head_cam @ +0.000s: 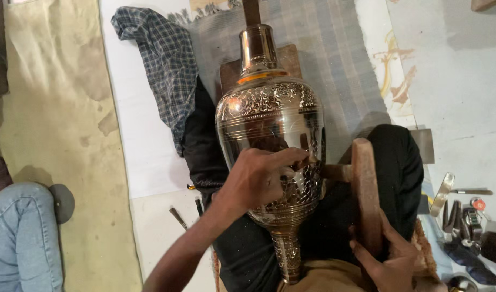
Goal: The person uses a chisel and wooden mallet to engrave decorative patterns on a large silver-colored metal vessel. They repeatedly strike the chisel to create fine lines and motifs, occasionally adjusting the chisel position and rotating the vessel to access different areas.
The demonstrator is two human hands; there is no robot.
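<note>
Vase [269, 124], engraved brass, lying across the lap. Right hand [391, 259] closed round a wooden mallet [365, 189]; left hand [259, 176] pinching a small tool, hardly visible, against the belly. Risk: a skewed blow may scar the pattern; the round body may roll.

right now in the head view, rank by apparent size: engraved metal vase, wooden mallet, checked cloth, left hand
1. engraved metal vase
2. checked cloth
3. wooden mallet
4. left hand
The mallet and left hand look close in size, so their order is unsure.

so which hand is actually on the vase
The left hand, resting on the engraved metal vase; the right hand grips the wooden mallet instead.
</note>
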